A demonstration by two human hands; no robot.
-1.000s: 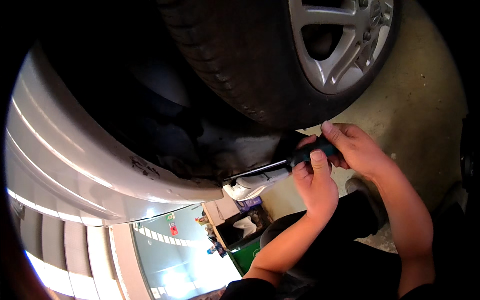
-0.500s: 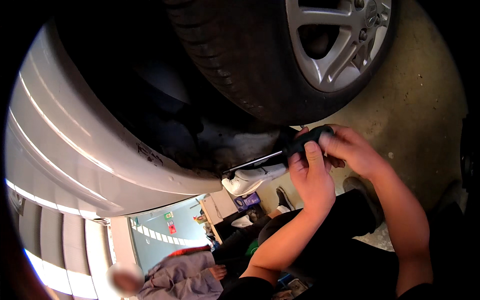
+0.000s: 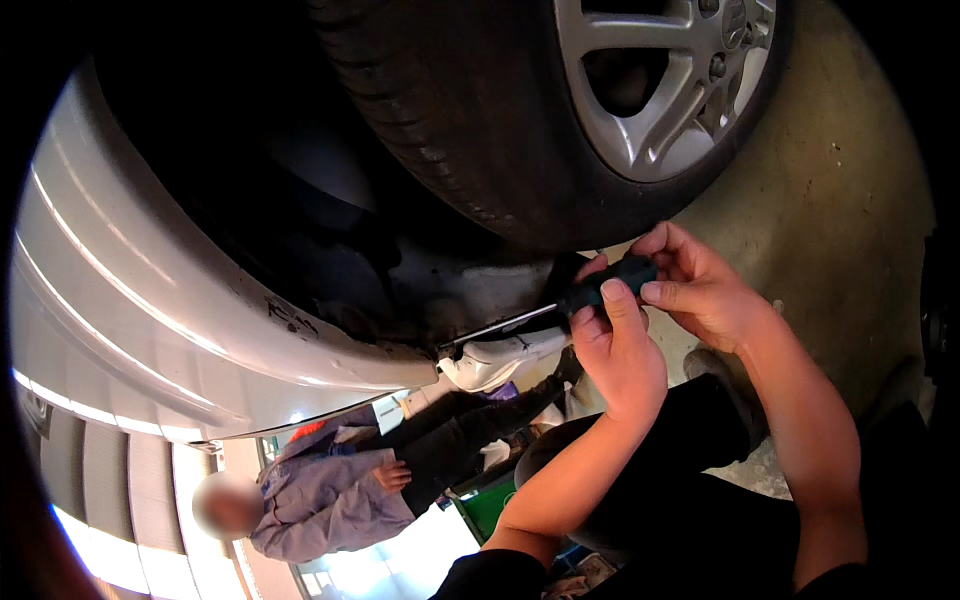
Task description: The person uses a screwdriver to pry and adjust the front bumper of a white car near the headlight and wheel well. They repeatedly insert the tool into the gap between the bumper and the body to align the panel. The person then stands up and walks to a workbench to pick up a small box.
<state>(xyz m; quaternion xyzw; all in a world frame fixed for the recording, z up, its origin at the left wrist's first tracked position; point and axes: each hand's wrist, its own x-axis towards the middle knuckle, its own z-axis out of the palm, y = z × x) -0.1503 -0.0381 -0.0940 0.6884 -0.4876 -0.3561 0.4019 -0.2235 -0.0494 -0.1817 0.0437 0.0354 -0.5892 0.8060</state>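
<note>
A screwdriver (image 3: 633, 272) with a dark handle and a long metal shaft lies at a slant between my hands. Its tip meets the lower rear corner of the silver wheel-arch panel (image 3: 330, 350), beside a white curved sill piece (image 3: 490, 362). My left hand (image 3: 622, 352) is wrapped round the front of the handle, thumb along its top. At the handle's butt end, my right hand (image 3: 705, 290) has its thumb and curled fingers about it, held more loosely. Whatever the tip touches is too dark to make out.
Just above my hands is a black tyre (image 3: 480, 130) on a silver alloy wheel (image 3: 640, 95). The dark wheel well opens to its left. Another person (image 3: 340, 490) in a grey jacket stands beyond the car at lower left. Concrete floor (image 3: 830, 230) shows at right.
My right hand's fingers have loosened and spread somewhat at the handle's end. The other person has shifted into fuller view, legs now showing. The screwdriver tip stays at the panel corner.
</note>
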